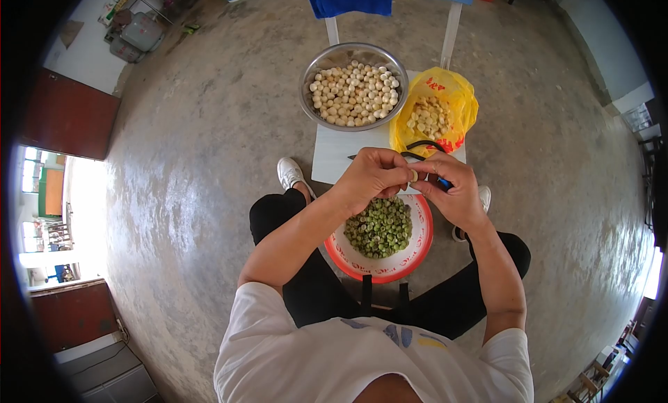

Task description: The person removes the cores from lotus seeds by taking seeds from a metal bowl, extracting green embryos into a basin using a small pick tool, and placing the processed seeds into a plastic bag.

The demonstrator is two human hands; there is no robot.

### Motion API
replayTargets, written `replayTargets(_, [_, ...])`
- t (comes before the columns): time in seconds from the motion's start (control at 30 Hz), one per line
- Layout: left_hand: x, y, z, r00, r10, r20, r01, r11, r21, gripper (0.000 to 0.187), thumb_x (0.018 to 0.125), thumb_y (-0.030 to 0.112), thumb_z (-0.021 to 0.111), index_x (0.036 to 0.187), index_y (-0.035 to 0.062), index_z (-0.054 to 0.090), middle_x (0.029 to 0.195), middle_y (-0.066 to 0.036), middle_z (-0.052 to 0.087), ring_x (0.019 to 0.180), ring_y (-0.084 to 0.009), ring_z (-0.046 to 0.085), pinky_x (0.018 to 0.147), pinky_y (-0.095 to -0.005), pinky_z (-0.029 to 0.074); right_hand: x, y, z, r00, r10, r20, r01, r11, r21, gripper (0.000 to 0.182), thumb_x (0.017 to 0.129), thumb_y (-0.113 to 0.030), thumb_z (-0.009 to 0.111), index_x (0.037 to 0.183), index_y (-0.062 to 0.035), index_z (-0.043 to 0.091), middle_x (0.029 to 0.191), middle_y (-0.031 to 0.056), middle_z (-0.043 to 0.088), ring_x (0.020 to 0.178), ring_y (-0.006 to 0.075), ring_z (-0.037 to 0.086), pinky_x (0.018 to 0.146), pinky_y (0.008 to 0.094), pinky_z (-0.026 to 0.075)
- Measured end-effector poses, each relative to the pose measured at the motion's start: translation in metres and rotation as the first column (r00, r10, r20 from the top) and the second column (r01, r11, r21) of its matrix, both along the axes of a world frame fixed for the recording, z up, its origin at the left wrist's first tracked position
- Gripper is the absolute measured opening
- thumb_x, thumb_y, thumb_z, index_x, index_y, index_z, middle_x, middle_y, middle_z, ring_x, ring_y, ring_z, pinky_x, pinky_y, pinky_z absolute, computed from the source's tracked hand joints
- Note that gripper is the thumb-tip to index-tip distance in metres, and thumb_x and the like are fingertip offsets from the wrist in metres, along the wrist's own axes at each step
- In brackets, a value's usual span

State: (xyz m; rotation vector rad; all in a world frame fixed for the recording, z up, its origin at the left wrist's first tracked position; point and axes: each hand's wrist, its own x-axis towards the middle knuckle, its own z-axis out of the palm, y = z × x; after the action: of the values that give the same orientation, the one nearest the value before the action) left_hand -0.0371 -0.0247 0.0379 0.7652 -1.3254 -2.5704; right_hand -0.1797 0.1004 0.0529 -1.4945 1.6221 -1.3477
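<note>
My left hand (pixel 378 175) is closed in a pinch above the upper edge of a red-rimmed white basin (pixel 420 229); what its fingers hold, if anything, is hidden. Close beside it, my right hand (pixel 449 187) pinches a small pale seed (pixel 414 175) between thumb and finger. Green pods or husks (pixel 380 228) fill much of the basin. Beyond my hands stands a metal bowl (pixel 306 95) of round whitish seeds (pixel 353 93). A yellow plastic bag (pixel 465 100) to its right holds pale yellowish pieces (pixel 431 116). A dark pointed tip (pixel 352 157) shows by my left hand.
The bowl and bag rest on a white board or seat (pixel 332 152) between my feet. A blue cloth (pixel 351 0) hangs at the top. Gas cylinders (pixel 141 31) stand at the upper left, and a dark red door panel (pixel 69 116) is at the left.
</note>
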Motion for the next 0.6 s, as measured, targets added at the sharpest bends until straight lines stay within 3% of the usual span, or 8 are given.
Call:
replayTargets(0.2, [0.001,0.001,0.003,0.996,-0.032,0.082,0.041,0.993,-0.112,0.006,0.079,0.002,0.064,0.074,-0.0020,0.063,0.060,-0.004,0.058,0.046,-0.0059,0.048,0.041,-0.0182,0.033,-0.002,0.000,-0.005,0.988,0.034,-0.151,-0.043,0.997,-0.062,0.030,0.070,0.004,0.072,0.098,-0.0019,0.066,0.082,0.0083,0.060,0.070,0.0198,0.058,0.062,0.0273,0.047])
replayTargets(0.4, [0.001,0.004,0.002,0.997,0.014,0.069,0.007,0.956,-0.292,0.007,0.078,0.001,0.064,0.075,-0.0050,0.065,0.059,-0.004,0.058,0.046,-0.0049,0.048,0.041,-0.0187,0.034,0.000,0.000,-0.002,0.994,0.020,-0.110,-0.023,0.999,-0.027,0.030,0.070,0.004,0.072,0.098,-0.0017,0.065,0.082,0.0086,0.061,0.073,0.0205,0.059,0.065,0.0272,0.048])
replayTargets(0.5, [0.001,0.004,0.000,0.998,0.025,0.064,-0.004,0.950,-0.313,0.007,0.079,0.001,0.064,0.076,-0.0056,0.065,0.059,-0.004,0.058,0.046,-0.0049,0.048,0.041,-0.0189,0.034,-0.001,0.001,-0.005,0.996,0.002,-0.093,-0.001,1.000,0.007,0.029,0.070,0.004,0.071,0.098,-0.0024,0.066,0.083,0.0078,0.062,0.071,0.0173,0.059,0.063,0.0260,0.047])
replayTargets(0.6, [0.003,0.002,0.001,0.998,0.034,0.056,-0.018,0.966,-0.258,0.008,0.080,0.001,0.062,0.080,-0.0058,0.065,0.062,-0.005,0.059,0.047,-0.0053,0.048,0.041,-0.0188,0.034,-0.003,0.001,0.000,1.000,-0.008,0.008,0.008,0.997,0.076,0.025,0.073,0.004,0.070,0.097,-0.0029,0.065,0.083,0.0025,0.061,0.066,0.0090,0.054,0.059,0.0219,0.043])
